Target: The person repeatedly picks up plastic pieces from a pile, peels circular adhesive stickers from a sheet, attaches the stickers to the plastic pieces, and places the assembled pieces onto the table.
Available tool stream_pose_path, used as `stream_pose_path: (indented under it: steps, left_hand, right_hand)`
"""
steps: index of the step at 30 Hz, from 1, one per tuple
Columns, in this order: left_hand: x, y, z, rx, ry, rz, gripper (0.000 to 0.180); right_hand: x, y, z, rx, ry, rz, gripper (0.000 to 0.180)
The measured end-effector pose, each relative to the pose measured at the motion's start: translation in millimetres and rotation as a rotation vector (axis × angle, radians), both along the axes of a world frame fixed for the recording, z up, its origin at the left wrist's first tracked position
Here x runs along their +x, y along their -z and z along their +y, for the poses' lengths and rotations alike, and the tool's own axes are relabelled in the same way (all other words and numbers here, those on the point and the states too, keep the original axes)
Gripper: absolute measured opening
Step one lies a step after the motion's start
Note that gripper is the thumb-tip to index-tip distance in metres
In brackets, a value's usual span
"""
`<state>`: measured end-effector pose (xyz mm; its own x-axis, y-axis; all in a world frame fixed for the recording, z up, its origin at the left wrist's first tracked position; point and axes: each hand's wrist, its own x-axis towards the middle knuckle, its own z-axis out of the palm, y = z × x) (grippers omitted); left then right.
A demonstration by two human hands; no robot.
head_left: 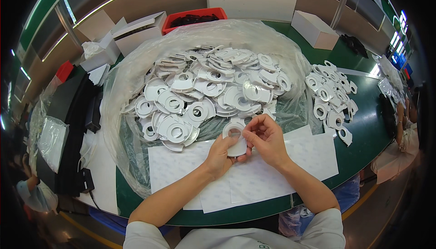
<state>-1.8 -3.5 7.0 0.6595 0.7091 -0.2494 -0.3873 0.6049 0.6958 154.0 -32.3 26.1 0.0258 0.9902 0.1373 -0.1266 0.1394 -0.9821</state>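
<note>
Between my hands, over the front of the table, is a white plastic part (237, 149) with a round ring opening at its top. My left hand (220, 157) grips it from the left side, thumb on its face. The fingers of my right hand (267, 141) are bent in at its right edge, thumb and forefinger pinched together by the ring. Whether a small thing sits in that pinch is too small to make out. Just beyond my hands, a large heap of similar white ring parts (211, 87) lies on a clear plastic bag (113, 126).
White paper sheets (268, 180) lie under my hands on the green table (363, 126). More white parts (323, 92) are spread at the right. A red bin (194, 16) and white boxes (314, 29) stand along the back. Other people sit at both sides.
</note>
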Motion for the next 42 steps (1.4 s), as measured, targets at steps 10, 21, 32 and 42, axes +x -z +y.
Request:
stream_pose_path:
  steps: [10, 21, 32, 42]
  left_hand:
    - [-1.3, 1.5, -0.9, 0.065, -0.014, -0.046, 0.028]
    - [1.9, -4.3, -6.1, 0.185, 0.053, 0.021, 0.038]
    - [5.2, 0.1, -1.2, 0.402, 0.238, 0.181, 0.075]
    - [1.5, -8.3, 5.0, 0.242, 0.254, 0.098, 0.07]
  right_hand:
    - [1.3, -5.3, -1.2, 0.589, 0.352, -0.762, 0.024]
    - [4.0, -19.4, -6.2, -0.121, 0.097, -0.133, 0.019]
    - [2.5, -11.4, -7.6, 0.079, 0.358, -0.798, 0.025]
    - [15.5, -30.3, -12.8, 0.182, 0.131, -0.944, 0.025]
